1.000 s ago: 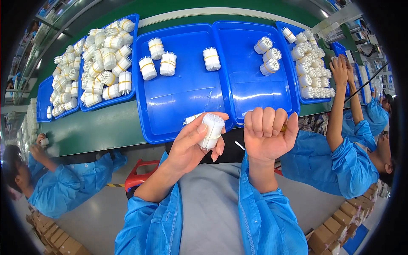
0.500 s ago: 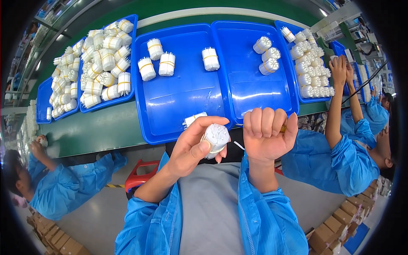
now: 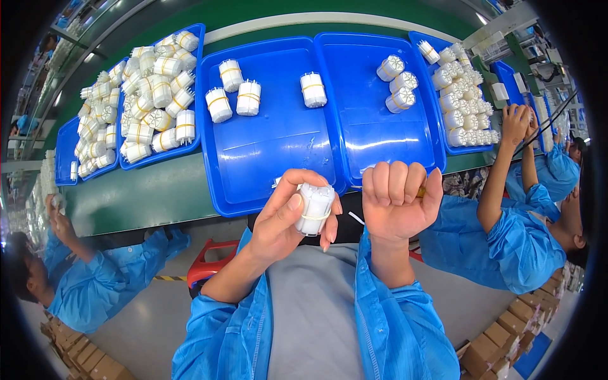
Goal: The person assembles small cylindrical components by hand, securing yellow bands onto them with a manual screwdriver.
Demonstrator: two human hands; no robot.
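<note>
My left hand (image 3: pixel 273 223) is closed around a white cylindrical plastic part (image 3: pixel 315 209) with a pale band round its side, held in front of my chest near the tray's front edge. The part stands nearly upright, its side turned to me. Just right of it, my right hand (image 3: pixel 400 206) is a fist with the fingers curled up. A bit of yellow shows at its thumb side and a thin tip sticks out at the other, so it grips a slim yellow tool (image 3: pixel 422 192), mostly hidden. A short white strip (image 3: pixel 356 218) shows between the hands.
A blue tray (image 3: pixel 272 152) holds several banded white cylinders; another blue tray (image 3: pixel 389 142) holds three. Heaped trays of white cylinders (image 3: pixel 158 88) stand left, and more cylinders (image 3: pixel 465 101) right. Co-workers in blue sit on both sides. A red stool (image 3: pixel 206 263) is below left.
My left hand has tipped the white cylinder, so its banded side shows instead of its end face. My right hand has stayed put. Both neighbouring co-workers' hands have shifted.
</note>
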